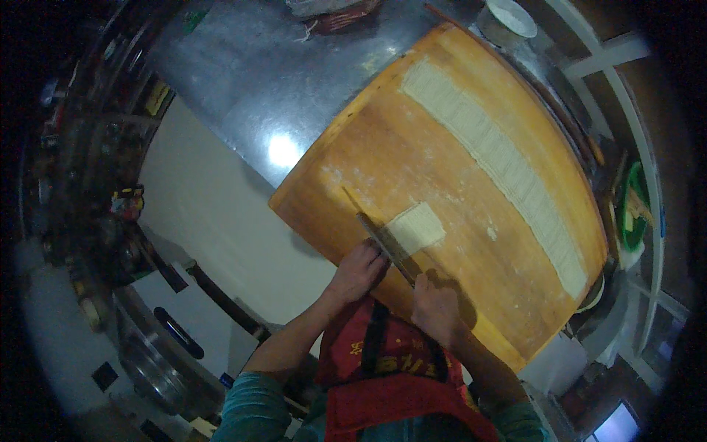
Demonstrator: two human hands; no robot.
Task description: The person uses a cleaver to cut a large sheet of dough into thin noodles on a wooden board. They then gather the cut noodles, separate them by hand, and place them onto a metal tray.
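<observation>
My right hand [436, 306] is closed round the handle end of a long, narrow blade [386, 246], most likely a knife, seen nearly edge-on. The blade slants up and left over the near part of a large wooden board [375, 149]. Just left of the blade, my left hand [362, 268] rests low with its fingers bent; whether it grips anything under them is hidden. Right beside the blade lies a small flat piece of pale dough [420, 226]. Farther off, a long ridged strip of pale dough [497, 149], seemingly many thin cut strands, runs along the board's far side.
A metal tabletop [265, 83] adjoins the board at the upper left. A bowl of white powder [508, 19] stands beyond the far corner. At the right is a green basket [635, 207]. Dough crumbs [491, 233] and flour dust lie on the board.
</observation>
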